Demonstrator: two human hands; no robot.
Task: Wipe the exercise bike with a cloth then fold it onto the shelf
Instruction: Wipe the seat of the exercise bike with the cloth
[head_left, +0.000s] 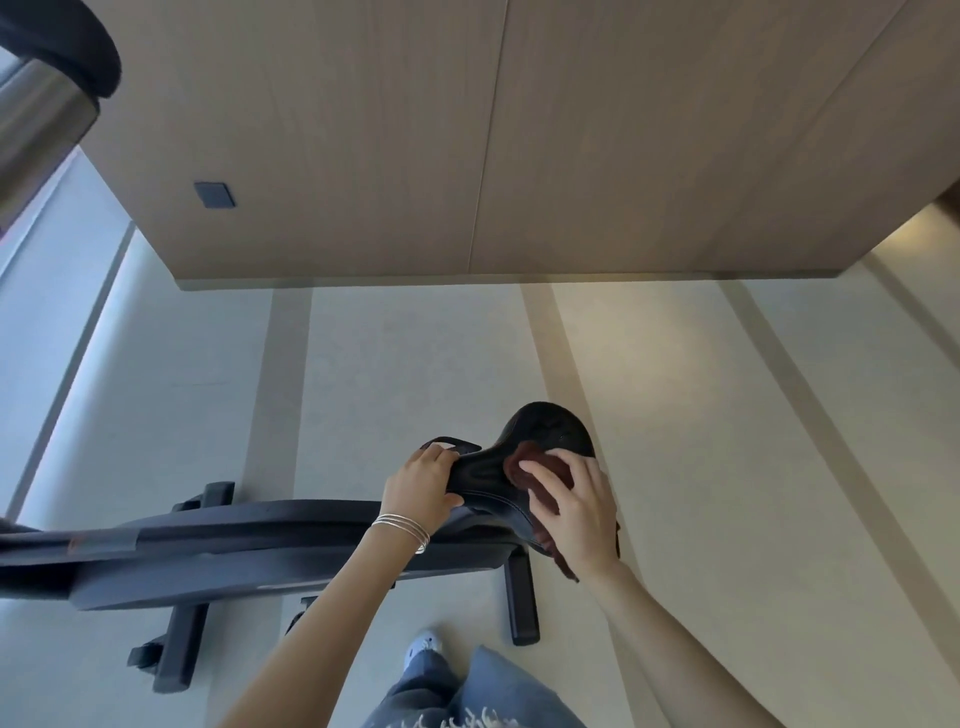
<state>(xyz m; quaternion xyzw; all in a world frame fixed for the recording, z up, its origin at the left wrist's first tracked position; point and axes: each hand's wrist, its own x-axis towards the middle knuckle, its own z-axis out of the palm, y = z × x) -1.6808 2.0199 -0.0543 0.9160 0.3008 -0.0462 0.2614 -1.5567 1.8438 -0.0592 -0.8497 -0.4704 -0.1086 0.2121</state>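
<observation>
The black exercise bike (249, 551) lies across the lower left of the view, its black saddle (550, 431) at the centre. My left hand (421, 486) grips the narrow nose of the saddle. My right hand (576, 512) presses a dark red cloth (519, 470) flat against the saddle's middle and near side, fingers spread over it. Part of the cloth hangs down below the saddle under my right wrist. The shelf is not in view.
A wood-panelled wall (467, 135) with a small dark plate (214, 195) rises ahead. The pale floor (701, 415) stretches to the right. A chrome handlebar post (36, 124) with a black grip stands at top left. My jeans and a shoe (423, 647) are at the bottom.
</observation>
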